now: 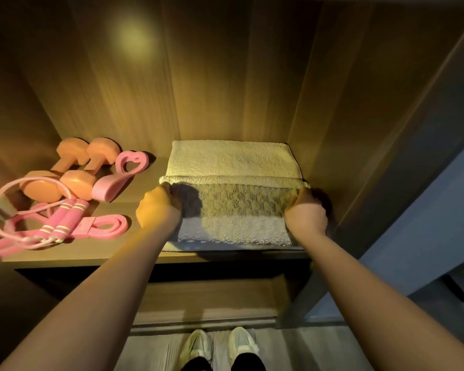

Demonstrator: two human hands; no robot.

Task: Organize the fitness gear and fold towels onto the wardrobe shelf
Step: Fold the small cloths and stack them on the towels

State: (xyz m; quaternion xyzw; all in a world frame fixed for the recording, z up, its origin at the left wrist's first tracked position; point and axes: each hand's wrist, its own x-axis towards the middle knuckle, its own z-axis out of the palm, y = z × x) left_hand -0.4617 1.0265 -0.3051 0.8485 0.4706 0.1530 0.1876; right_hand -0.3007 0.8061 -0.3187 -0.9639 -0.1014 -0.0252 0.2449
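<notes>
Wooden shelf (105, 253) with folded towel (233, 159), two orange dumbbells (73, 180), pink skipping rope (65, 218), pink band (105, 227)

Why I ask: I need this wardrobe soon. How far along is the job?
Done: the dumbbells, jump rope and pink band lie grouped on the left of the shelf. In hand: the left hand and right hand grip the towel at the ends of its fold, on the right. Left: finishing that fold and letting go; no further towels are in view.

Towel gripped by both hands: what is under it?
A folded cream towel shows beyond its far edge, on the wardrobe shelf. How far it extends beneath the gripped towel is covered.
</notes>
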